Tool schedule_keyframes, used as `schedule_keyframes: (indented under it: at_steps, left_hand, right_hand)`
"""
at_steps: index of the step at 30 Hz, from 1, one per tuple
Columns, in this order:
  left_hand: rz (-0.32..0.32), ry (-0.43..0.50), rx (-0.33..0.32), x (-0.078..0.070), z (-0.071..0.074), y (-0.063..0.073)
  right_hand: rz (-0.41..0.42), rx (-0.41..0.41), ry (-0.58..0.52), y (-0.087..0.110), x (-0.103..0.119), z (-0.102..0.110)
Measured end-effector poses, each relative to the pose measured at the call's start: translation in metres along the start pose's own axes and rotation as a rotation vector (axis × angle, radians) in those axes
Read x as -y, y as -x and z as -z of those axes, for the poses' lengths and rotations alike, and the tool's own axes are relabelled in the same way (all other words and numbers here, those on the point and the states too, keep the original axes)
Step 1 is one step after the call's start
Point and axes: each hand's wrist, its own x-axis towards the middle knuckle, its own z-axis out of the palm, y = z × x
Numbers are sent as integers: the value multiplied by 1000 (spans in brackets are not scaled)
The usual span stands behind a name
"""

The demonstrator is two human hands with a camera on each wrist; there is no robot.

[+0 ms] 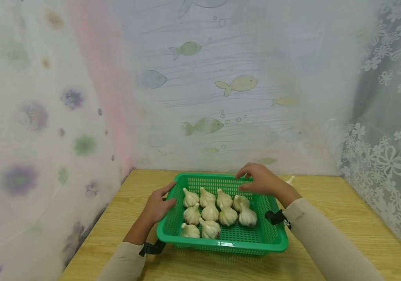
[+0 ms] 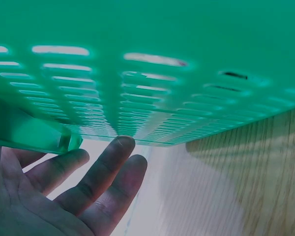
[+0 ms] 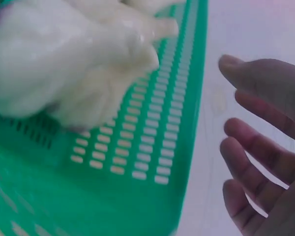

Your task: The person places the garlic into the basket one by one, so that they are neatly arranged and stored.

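Note:
A green plastic basket [image 1: 223, 244] with slotted walls stands on the table. Several whole garlic bulbs [image 1: 210, 212] sit inside it in rough rows, most with their stems up. My left hand [image 1: 156, 205] holds the basket's left rim, thumb over the top. In the left wrist view, that hand's fingers [image 2: 101, 179] lie beneath the rim along the outer wall. Over the back right part of the basket hovers my right hand [image 1: 260, 180], fingers loosely bent and nothing between them. Seen from the right wrist, its fingers [image 3: 255, 162] are spread apart, just past the basket's rim.
Behind the right forearm, a pale garlic stem [image 1: 290, 180] shows on the table beyond the basket's right side. The light wooden table [image 1: 116, 222] reaches back to a curtain [image 1: 200, 97] printed with fish. Flowered sheets hang at the left and right.

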Motion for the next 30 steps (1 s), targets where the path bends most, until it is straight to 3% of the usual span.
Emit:
schedule_keyframes:
  at_steps: [9,14,23,30]
  left_hand:
    - [-4,11,0,1,-1,0]
    - [-2,5,-2,-1,-1,1]
    - [7,4,-3,-3,-1,2]
    - [8,9,-3,-3,-2,2]
  right_hand:
    - [-128,-205,-71,15,-36,14]
    - [-214,-246,-130,24,-50,21]
    - [-317,-290,-103,36,-76,20]
    - [-365,-408,-87,43,-90,15]
